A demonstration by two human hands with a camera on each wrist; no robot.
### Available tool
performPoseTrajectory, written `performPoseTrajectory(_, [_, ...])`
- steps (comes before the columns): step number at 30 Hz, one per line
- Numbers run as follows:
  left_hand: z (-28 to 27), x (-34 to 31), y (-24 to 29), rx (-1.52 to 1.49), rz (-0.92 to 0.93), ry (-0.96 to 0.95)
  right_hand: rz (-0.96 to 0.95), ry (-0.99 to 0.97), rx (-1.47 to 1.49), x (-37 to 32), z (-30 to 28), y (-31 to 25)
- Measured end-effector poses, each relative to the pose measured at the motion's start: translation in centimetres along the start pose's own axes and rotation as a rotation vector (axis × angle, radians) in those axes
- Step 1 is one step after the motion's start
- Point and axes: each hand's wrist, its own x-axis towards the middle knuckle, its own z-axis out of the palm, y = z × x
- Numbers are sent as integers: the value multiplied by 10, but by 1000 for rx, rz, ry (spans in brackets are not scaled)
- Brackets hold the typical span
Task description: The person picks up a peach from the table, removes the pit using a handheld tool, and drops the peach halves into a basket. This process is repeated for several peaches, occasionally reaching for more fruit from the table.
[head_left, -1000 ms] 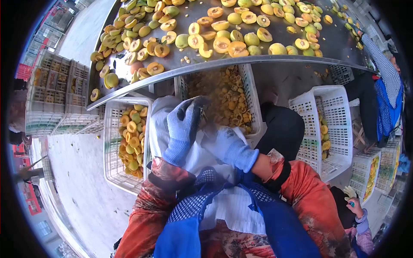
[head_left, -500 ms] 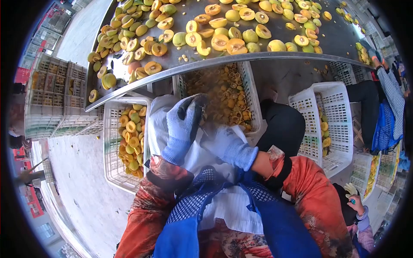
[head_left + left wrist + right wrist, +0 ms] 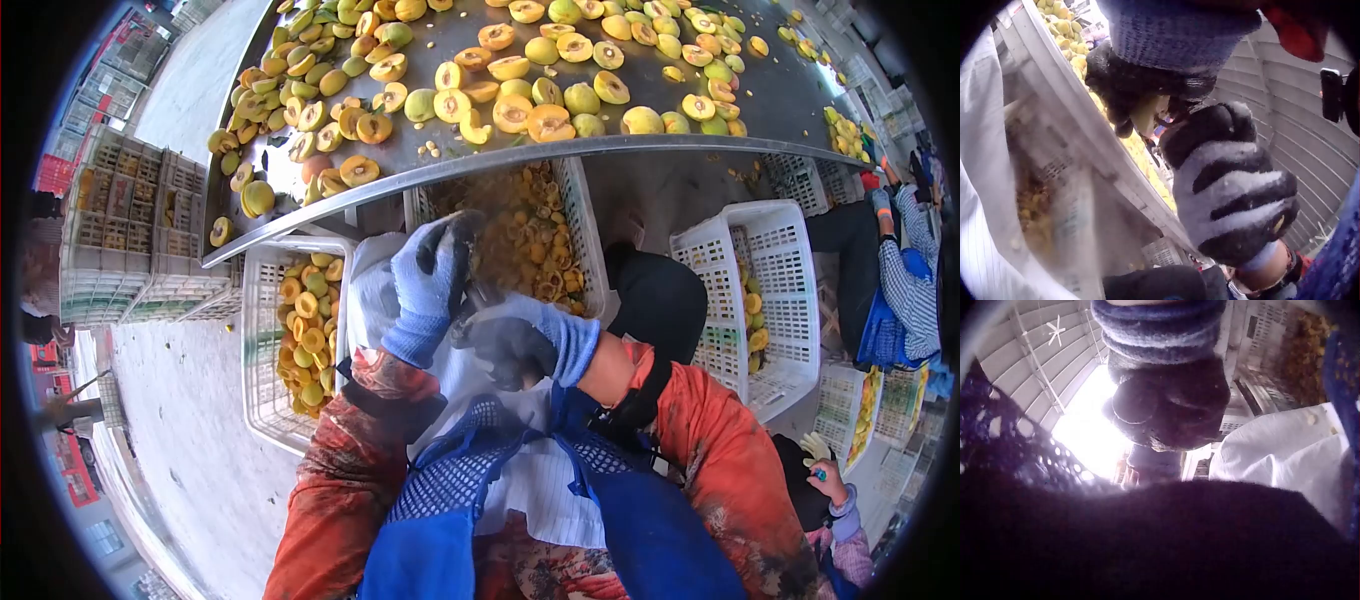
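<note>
My left hand (image 3: 435, 285), in a blue knit glove with a dark coating, is raised over a white cloth (image 3: 375, 262) across my lap. Its fingers pinch a pale yellow-green peach half (image 3: 1147, 115), which shows in the left wrist view. Close beside it, my right hand (image 3: 515, 345) is curled into a fist, its dark-coated fingers turned up. A thin dark tool (image 3: 1163, 121) sticks out of that fist toward the peach half; the rest of it is hidden in the glove. In the right wrist view the bent fingers (image 3: 1169, 412) cover whatever they hold.
Halved peaches (image 3: 550, 122) lie across a metal table (image 3: 440, 60) in front. Below its edge stands a crate (image 3: 578, 200) of darker fruit pieces. A crate (image 3: 262, 400) of pitted halves is at left, another crate (image 3: 785, 300) at right. Other people are at the right.
My right hand has rolled over, from its pale back facing up to its dark curled fingers showing. My left hand stays nearly in place. A worker at far right has shifted.
</note>
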Motion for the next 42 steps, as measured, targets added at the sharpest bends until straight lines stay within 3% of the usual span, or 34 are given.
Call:
performPoseTrajectory(1, [2, -1, -13, -49, 13, -16, 8, 51, 25, 0, -1, -1])
performPoseTrajectory(4, [12, 1, -36, -84, -83, -10, 108, 185, -331, -9, -4, -22])
performPoseTrajectory(7, [24, -1, -42, -109, -184, 3, 116, 596, -609, 20, -7, -5])
performPoseTrajectory(8, [27, -2, -47, -104, -212, 16, -125, 530, -591, 27, -20, 11])
performPoseTrajectory(11, [24, 0, -35, -70, -277, -95, -89, 390, -599, 5, -8, 4])
performPoseTrajectory(12, [21, 5, -36, -14, -339, -171, 43, 441, -543, 0, 3, -6])
performPoseTrajectory(13, [18, 9, -35, 42, -392, -244, 59, 452, -566, 1, 2, -5])
performPoseTrajectory(14, [18, 10, -36, 110, -275, -236, 67, 464, -595, 4, -1, -6])
performPoseTrajectory(17, [21, 0, -23, -115, -245, -66, 69, 350, -499, -5, -5, -10])
performPoseTrajectory(18, [18, -1, -26, -32, -87, -78, 68, 284, -439, -10, -7, -9])
performPoseTrajectory(21, [9, 1, -21, 19, 111, -263, 110, 273, -444, -15, -11, -10])
performPoseTrajectory(24, [4, 11, -11, -173, 4, -449, -20, 102, -432, -15, -23, -7])
performPoseTrajectory(25, [2, 14, -11, -239, -30, -500, 21, 130, -431, -16, -21, -9])
performPoseTrajectory(30, [0, 15, -11, -335, -107, -472, 81, 144, -440, -17, -13, -17])
performPoseTrajectory(33, [-2, 19, -8, -321, -142, -477, 34, 42, -210, -15, -12, -19])
performPoseTrajectory(36, [-1, 24, -11, -298, -152, -472, -75, -18, -204, -11, -15, -17])
performPoseTrajectory(42, [9, 25, -18, -157, -186, -346, 134, 226, -591, -6, -11, -31])
